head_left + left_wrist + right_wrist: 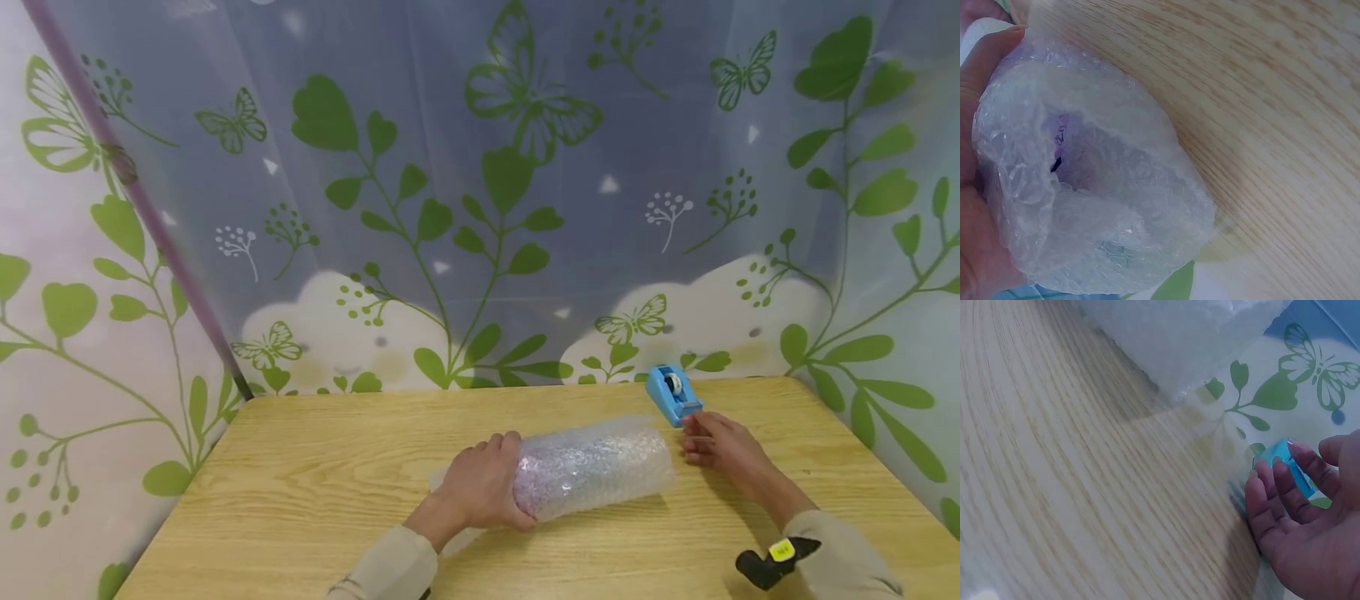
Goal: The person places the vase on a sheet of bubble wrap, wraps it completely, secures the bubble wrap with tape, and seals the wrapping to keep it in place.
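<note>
A roll of clear bubble wrap (600, 467) lies on the table, wrapped around something pale purple that shows faintly through it. My left hand (480, 483) grips the roll's left end from above, thumb toward me. In the left wrist view, the open end of the bubble wrap (1129, 206) reveals a bit of purple with dark marks inside; the rest is hidden. Off the roll's right end, my right hand (723, 450) is beside a blue tape dispenser (672, 396). Its fingers (1294, 500) are loosely bent, and no held thing is visible between them.
The wooden table (315, 450) runs back to a printed curtain (420, 167) with leaves and butterflies. The dispenser stands near the table's back edge. A black strap piece with a yellow label (780, 552) is at my right sleeve.
</note>
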The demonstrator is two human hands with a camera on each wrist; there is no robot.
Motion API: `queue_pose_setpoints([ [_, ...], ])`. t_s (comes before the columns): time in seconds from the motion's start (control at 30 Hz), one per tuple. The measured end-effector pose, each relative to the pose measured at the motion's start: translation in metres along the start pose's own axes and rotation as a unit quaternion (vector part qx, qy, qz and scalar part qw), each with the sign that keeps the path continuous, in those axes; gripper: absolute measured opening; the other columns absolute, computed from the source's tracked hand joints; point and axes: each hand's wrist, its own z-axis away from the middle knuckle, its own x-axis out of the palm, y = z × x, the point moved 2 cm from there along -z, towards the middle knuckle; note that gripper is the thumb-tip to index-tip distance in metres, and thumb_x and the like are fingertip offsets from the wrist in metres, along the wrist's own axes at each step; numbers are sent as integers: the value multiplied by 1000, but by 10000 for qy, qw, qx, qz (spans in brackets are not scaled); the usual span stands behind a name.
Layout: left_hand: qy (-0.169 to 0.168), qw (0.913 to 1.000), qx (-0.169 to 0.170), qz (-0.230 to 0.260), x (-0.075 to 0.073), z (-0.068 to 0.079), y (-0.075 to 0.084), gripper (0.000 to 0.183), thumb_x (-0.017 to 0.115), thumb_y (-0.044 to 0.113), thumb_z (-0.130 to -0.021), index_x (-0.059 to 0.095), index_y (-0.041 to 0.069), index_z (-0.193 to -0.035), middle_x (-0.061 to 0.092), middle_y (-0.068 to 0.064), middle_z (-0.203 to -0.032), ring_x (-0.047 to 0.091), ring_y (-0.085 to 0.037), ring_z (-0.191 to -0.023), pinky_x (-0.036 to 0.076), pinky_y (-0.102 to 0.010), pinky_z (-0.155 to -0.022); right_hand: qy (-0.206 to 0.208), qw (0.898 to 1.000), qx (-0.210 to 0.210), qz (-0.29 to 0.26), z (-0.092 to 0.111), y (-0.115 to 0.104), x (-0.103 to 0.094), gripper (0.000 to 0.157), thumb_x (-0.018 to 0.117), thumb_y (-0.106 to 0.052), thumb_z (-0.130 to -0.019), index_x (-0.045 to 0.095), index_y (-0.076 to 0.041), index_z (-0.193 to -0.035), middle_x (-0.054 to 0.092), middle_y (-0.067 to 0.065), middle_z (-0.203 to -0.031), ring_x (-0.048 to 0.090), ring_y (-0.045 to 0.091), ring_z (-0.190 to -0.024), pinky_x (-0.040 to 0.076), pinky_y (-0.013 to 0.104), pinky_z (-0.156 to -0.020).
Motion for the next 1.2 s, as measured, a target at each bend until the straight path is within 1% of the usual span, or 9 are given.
queue_pose_setpoints([
  [0.07,-3,10000,-5,-12,0,0,0,85,80,57,-56,43,9,-116,52,-2,-93,55,-15,-81,49,-30,-68,-21,10000,30,42,3,-3,1,51,32,-34,-104,39,10,-128,56,7,-105,60,12,-86,53,30,-78],
  [0.17,0,10000,-4,-30,0,0,0,85,80,57,-56,43,9,-116,52,-2,-93,55,-15,-81,49,-30,-68,-26,9998,-63,163,6,-8,3,49,33,-35,-104,42,8,-125,52,8,-107,60,13,-85,53,30,-75],
  [0.37,26,10000,47,-6,0,0,-1,83,80,57,-56,43,10,-114,51,-1,-92,55,-15,-80,49,-29,-67,-26,9984,-476,292,13,-20,7,50,36,-39,-103,47,7,-120,45,9,-99,53,14,-74,50,29,-66],
  [0.47,34,10000,65,-1,0,0,-1,83,79,57,-56,43,10,-114,51,-1,-91,55,-15,-79,49,-29,-66,-46,9970,-667,384,15,-28,11,53,38,-43,-101,49,7,-118,45,9,-97,50,13,-71,48,30,-63],
  [0.63,17,10000,48,7,-1,0,-1,83,80,57,-56,43,9,-114,51,-1,-91,55,-15,-79,49,-30,-66,0,9943,-861,635,19,-41,20,52,39,-43,-101,52,6,-115,46,11,-96,49,13,-69,47,31,-62],
  [0.8,5,10000,51,-30,-1,0,-1,85,79,58,-57,43,9,-115,51,-2,-92,55,-16,-79,50,-30,-67,107,9871,-1183,1075,25,-56,29,51,39,-43,-101,54,4,-114,46,9,-83,46,16,-65,45,32,-61],
  [0.97,11,10000,55,-82,0,0,-1,87,79,58,-56,43,8,-118,53,-3,-95,56,-16,-80,50,-30,-67,70,9791,-1618,1233,36,-74,48,46,41,-37,-102,55,5,-112,42,5,-74,39,16,-60,38,30,-56],
  [1.1,46,9999,84,-107,1,-1,-1,88,79,58,-56,43,7,-118,53,-3,-94,55,-16,-79,50,-30,-67,-284,9754,-1894,1096,44,-85,71,40,43,-29,-102,56,7,-112,41,5,-72,35,13,-57,36,30,-52],
  [1.2,59,9999,103,-114,1,-1,0,88,79,58,-56,43,7,-118,53,-3,-94,56,-16,-80,50,-30,-67,-642,9736,-1955,989,47,-88,89,36,44,-26,-102,57,5,-112,41,5,-69,34,12,-54,35,30,-50],
])
